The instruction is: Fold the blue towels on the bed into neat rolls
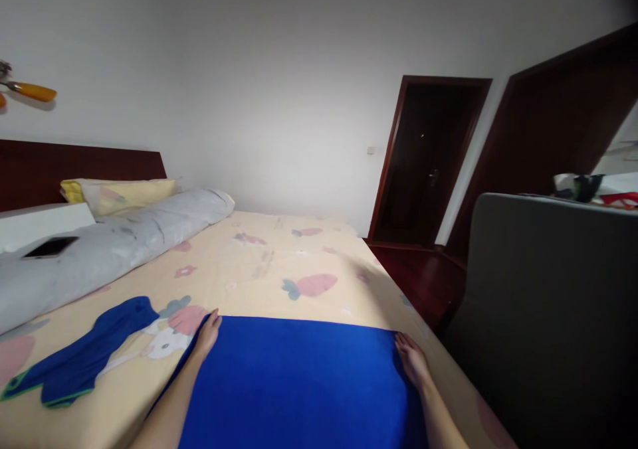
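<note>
A wide blue cloth (304,376) lies spread over the bed in front of me, its far edge running nearly straight across. My left hand (208,333) rests on its far left corner, fingers stretched out along the edge. At the far right corner, my right hand (413,359) touches the cloth with its fingers extended and fairly flat. Further left lies a smaller blue fabric piece with green trim (82,359), loosely laid out on the bedsheet. The near part of the large cloth runs out of view below.
The bed has a cream sheet (269,256) with a carrot print. A rolled grey bedding bundle (164,223) lies at the left, with a phone (51,247) on it and a yellow pillow (129,195) behind. A dark chair back (548,303) stands close on the right; a door (428,163) is beyond.
</note>
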Available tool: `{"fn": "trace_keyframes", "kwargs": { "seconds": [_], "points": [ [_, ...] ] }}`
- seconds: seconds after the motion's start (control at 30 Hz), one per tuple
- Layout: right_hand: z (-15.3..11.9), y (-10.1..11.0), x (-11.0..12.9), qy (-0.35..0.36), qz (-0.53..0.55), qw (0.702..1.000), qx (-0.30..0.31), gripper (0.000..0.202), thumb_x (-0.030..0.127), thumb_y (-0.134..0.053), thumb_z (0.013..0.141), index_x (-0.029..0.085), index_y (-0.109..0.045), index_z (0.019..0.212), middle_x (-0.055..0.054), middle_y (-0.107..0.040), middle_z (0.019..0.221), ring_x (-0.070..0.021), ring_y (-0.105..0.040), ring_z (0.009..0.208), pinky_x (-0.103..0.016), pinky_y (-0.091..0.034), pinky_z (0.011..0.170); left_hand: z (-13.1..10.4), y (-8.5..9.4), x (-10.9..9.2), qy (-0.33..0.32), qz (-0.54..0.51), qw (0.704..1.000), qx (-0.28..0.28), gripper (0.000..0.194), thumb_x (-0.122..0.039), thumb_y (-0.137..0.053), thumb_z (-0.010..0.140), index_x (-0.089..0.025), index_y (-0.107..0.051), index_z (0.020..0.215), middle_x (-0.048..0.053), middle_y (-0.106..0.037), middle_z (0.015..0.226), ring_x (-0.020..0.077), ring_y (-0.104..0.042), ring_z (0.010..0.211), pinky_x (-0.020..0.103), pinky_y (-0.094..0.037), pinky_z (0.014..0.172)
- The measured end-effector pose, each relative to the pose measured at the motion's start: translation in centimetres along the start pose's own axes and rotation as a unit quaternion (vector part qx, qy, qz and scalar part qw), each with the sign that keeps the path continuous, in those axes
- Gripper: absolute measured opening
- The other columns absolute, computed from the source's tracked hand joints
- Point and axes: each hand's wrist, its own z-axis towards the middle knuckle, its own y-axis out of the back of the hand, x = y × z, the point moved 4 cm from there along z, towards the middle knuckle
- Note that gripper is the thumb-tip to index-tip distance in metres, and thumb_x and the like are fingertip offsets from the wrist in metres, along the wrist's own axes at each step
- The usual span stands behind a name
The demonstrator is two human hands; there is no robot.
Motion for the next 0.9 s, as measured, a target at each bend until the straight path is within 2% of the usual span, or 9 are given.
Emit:
{"fn": "trace_keyframes", "kwargs": {
  "seconds": [0.1,0.2,0.27,0.33,0.37,0.43,0.53,0.67,0.9],
  "points": [
    [-0.2,0.3,0.6,0.015,-0.050,0.998,-0.018,0.062,0.033,-0.044,0.061,0.010,-0.059,0.116,-0.021,-0.059,0.128,-0.0365,-0.045,0.131,-0.052,-0.035,0.110,-0.7,1.0,0.1,-0.062,0.087,0.994,0.032,0.045,-0.034,-0.053,0.084,-0.012,-0.060,0.122,0.016,-0.052,0.142,0.0279,-0.035,0.141,0.046,-0.022,0.118],
    [-2.9,-2.7,1.6,0.062,-0.085,0.994,-0.003,0.061,0.027,-0.043,0.065,0.007,-0.060,0.120,-0.019,-0.048,0.142,-0.0312,-0.034,0.139,-0.046,-0.025,0.117,-3.2,-0.4,-0.6,-0.172,0.222,0.958,0.061,0.050,-0.034,-0.044,0.089,-0.013,-0.054,0.132,0.014,-0.044,0.149,0.0264,-0.029,0.143,0.050,-0.018,0.119],
    [-6.5,-6.7,2.5,0.120,-0.110,0.985,0.048,0.056,0.021,-0.041,0.072,0.010,-0.061,0.123,-0.014,-0.045,0.147,-0.0242,-0.039,0.137,-0.037,-0.030,0.116,-6.3,-3.3,-1.7,-0.293,0.368,0.879,0.084,0.051,-0.030,-0.035,0.093,-0.015,-0.047,0.140,0.011,-0.041,0.151,0.0238,-0.029,0.143,0.050,-0.023,0.118],
    [-11.5,-11.9,3.9,0.264,-0.216,0.927,0.153,0.056,0.016,-0.033,0.081,0.010,-0.055,0.132,-0.012,-0.038,0.152,-0.0210,-0.042,0.136,-0.037,-0.036,0.113,-10.3,-7.4,-2.7,-0.386,0.453,0.796,0.113,0.054,-0.020,-0.031,0.092,-0.017,-0.039,0.146,0.009,-0.036,0.154,0.0210,-0.027,0.144,0.047,-0.025,0.118],
    [-14.2,-14.3,4.4,0.320,-0.258,0.889,0.201,0.055,0.014,-0.030,0.085,0.011,-0.050,0.137,-0.011,-0.037,0.153,-0.0196,-0.041,0.136,-0.038,-0.038,0.112,-12.4,-9.4,-3.1,-0.406,0.465,0.776,0.129,0.059,-0.012,-0.031,0.089,-0.017,-0.038,0.147,0.008,-0.033,0.155,0.0208,-0.025,0.145,0.047,-0.025,0.118],
    [-18.7,-17.9,5.0,0.356,-0.274,0.860,0.242,0.052,0.013,-0.036,0.086,0.014,-0.053,0.135,-0.011,-0.047,0.146,-0.0195,-0.044,0.134,-0.037,-0.038,0.112,-16.5,-13.1,-3.3,-0.427,0.473,0.750,0.177,0.068,-0.002,-0.031,0.082,-0.019,-0.037,0.147,0.006,-0.034,0.155,0.0196,-0.026,0.144,0.045,-0.026,0.118],
    [-22.7,-19.8,5.7,0.358,-0.325,0.841,0.243,0.049,0.009,-0.042,0.083,0.011,-0.060,0.128,-0.016,-0.058,0.134,-0.0249,-0.052,0.127,-0.042,-0.036,0.113,-20.9,-15.5,-2.8,-0.424,0.455,0.747,0.233,0.066,-0.002,-0.031,0.082,-0.020,-0.040,0.146,0.007,-0.042,0.151,0.0169,-0.037,0.139,0.039,-0.033,0.116],
    [-22.7,-15.8,5.8,0.355,-0.380,0.822,0.232,0.049,0.010,-0.041,0.083,0.016,-0.061,0.127,-0.012,-0.056,0.137,-0.0234,-0.053,0.126,-0.039,-0.039,0.110,-21.9,-11.6,-1.9,-0.433,0.401,0.778,0.214,0.063,-0.009,-0.033,0.089,-0.028,-0.033,0.149,0.002,-0.036,0.154,0.0166,-0.038,0.139,0.039,-0.037,0.114],
    [-16.8,-1.3,1.3,0.267,-0.454,0.840,0.131,0.046,0.033,-0.044,0.085,0.016,-0.065,0.122,-0.012,-0.060,0.133,-0.0289,-0.057,0.120,-0.044,-0.048,0.100,-17.3,1.1,2.0,-0.330,0.462,0.811,0.144,0.067,-0.013,-0.044,0.080,-0.034,-0.044,0.143,-0.003,-0.041,0.152,0.0215,-0.041,0.138,0.042,-0.036,0.114]
  ]
}}
